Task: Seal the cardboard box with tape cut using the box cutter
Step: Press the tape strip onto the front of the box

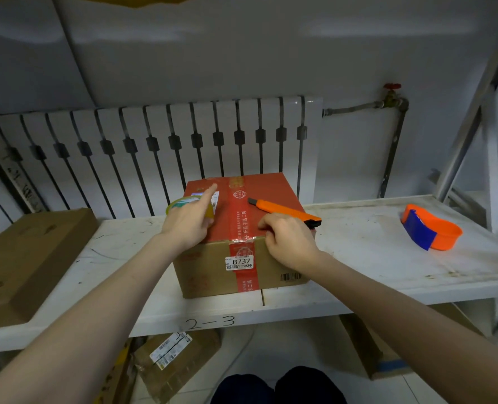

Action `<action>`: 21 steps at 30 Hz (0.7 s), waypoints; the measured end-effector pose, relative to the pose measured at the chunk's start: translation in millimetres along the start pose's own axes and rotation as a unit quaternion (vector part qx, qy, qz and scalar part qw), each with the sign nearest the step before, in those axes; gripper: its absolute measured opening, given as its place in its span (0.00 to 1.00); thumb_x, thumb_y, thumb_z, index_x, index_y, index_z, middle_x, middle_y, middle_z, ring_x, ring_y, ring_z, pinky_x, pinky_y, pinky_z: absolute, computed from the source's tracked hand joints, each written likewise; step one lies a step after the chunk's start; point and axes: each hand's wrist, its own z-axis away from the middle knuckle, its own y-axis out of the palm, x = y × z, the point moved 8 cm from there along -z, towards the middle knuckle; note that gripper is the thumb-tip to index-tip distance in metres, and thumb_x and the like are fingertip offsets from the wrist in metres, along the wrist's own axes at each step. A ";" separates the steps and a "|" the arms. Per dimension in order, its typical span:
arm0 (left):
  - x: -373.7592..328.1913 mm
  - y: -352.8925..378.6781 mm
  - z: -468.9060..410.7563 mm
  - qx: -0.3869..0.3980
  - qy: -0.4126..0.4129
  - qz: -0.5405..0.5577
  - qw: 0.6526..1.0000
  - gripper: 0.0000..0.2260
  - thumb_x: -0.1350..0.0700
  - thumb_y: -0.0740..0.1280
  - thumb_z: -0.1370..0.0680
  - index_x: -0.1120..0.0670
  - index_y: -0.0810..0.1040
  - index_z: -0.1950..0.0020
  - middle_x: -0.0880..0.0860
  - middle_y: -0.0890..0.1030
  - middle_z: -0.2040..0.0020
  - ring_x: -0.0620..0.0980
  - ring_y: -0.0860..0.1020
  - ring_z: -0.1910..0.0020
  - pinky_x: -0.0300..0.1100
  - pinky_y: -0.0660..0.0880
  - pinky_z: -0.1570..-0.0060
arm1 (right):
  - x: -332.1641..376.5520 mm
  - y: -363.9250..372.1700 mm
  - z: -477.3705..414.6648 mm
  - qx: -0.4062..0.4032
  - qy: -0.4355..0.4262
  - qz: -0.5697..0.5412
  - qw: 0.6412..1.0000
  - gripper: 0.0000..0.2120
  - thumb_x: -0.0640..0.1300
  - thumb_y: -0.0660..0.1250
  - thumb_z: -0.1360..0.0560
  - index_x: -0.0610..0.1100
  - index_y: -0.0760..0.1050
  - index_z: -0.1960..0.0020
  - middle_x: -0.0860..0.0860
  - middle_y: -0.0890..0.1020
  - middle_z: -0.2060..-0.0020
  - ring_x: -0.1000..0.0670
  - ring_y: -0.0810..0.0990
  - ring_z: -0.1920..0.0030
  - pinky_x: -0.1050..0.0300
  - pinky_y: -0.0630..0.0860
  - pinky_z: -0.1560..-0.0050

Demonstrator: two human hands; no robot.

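Note:
A cardboard box (213, 272) with a red top and a red printed strip down its middle stands on the white shelf (373, 258). An orange box cutter (282, 210) lies on the box top at the right, blade end pointing left. My left hand (188, 221) holds a roll of clear tape (180, 204) at the box's left top edge, index finger stretched out. My right hand (288, 243) presses with bent fingers on the front top edge of the box, just right of the red strip. Shiny clear tape shows at that edge.
An orange tape dispenser (430, 231) with a blue part lies on the shelf at the right. A flat brown carton (23, 263) sits on the shelf at the left. A white radiator (154, 153) stands behind. Parcels (172, 363) lie on the floor below.

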 end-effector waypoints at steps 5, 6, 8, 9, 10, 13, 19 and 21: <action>-24.3 -29.0 24.2 -0.179 0.058 0.074 0.979 0.23 0.59 0.63 0.22 0.55 0.64 0.28 0.56 0.74 0.35 0.56 0.72 0.35 0.51 0.71 0.37 | 3.0 4.0 4.0 0.003 -0.008 0.009 1.000 0.16 0.39 0.62 0.28 0.46 0.75 0.41 0.51 0.80 0.44 0.49 0.76 0.43 0.53 0.72 0.42; -35.1 -27.9 30.3 -0.189 0.098 0.075 0.974 0.18 0.60 0.63 0.22 0.56 0.71 0.33 0.56 0.76 0.38 0.55 0.73 0.37 0.49 0.72 0.38 | 3.9 4.8 5.0 0.002 -0.012 0.010 1.000 0.17 0.39 0.63 0.29 0.46 0.75 0.41 0.51 0.80 0.44 0.50 0.76 0.42 0.53 0.71 0.42; -51.9 -14.8 38.5 -0.158 0.148 0.055 0.975 0.12 0.57 0.62 0.22 0.56 0.77 0.40 0.54 0.78 0.44 0.53 0.75 0.42 0.47 0.74 0.42 | 5.5 7.5 7.4 0.001 -0.021 0.010 1.000 0.17 0.40 0.63 0.29 0.47 0.74 0.40 0.51 0.80 0.44 0.50 0.76 0.42 0.53 0.71 0.41; -55.8 -6.0 39.5 -0.130 0.152 0.042 0.979 0.13 0.55 0.62 0.22 0.56 0.77 0.40 0.53 0.78 0.44 0.52 0.75 0.43 0.47 0.74 0.43 | 6.3 8.6 8.4 -0.002 -0.025 0.010 1.000 0.17 0.40 0.63 0.29 0.47 0.75 0.41 0.51 0.80 0.44 0.50 0.76 0.42 0.54 0.71 0.41; -56.8 2.4 38.8 -0.106 0.149 0.026 0.983 0.14 0.52 0.62 0.22 0.55 0.77 0.39 0.52 0.78 0.44 0.52 0.75 0.43 0.46 0.74 0.44 | 6.8 9.4 9.1 -0.006 -0.029 0.010 1.000 0.16 0.41 0.63 0.29 0.47 0.75 0.41 0.51 0.80 0.45 0.50 0.77 0.43 0.54 0.71 0.42; -53.7 17.2 33.9 -0.065 0.140 -0.013 0.988 0.18 0.47 0.61 0.22 0.54 0.76 0.36 0.51 0.79 0.41 0.51 0.76 0.42 0.48 0.75 0.44 | 6.6 8.8 8.6 -0.019 -0.035 0.011 0.999 0.13 0.45 0.63 0.28 0.48 0.77 0.45 0.52 0.82 0.47 0.51 0.78 0.45 0.53 0.72 0.43; -42.2 21.7 30.2 -0.037 0.145 0.030 0.988 0.15 0.55 0.63 0.22 0.55 0.77 0.36 0.52 0.79 0.38 0.52 0.76 0.39 0.46 0.72 0.37 | 8.7 8.4 2.0 -0.023 -0.040 0.028 0.999 0.10 0.52 0.64 0.26 0.49 0.79 0.50 0.54 0.82 0.52 0.52 0.79 0.49 0.53 0.71 0.45; -41.1 22.1 30.3 -0.028 0.150 0.033 0.988 0.16 0.55 0.64 0.22 0.55 0.77 0.36 0.53 0.79 0.38 0.53 0.76 0.39 0.47 0.72 0.37 | 7.7 9.6 1.8 -0.031 -0.035 0.027 0.999 0.13 0.57 0.65 0.27 0.49 0.79 0.51 0.54 0.82 0.53 0.52 0.78 0.51 0.53 0.71 0.47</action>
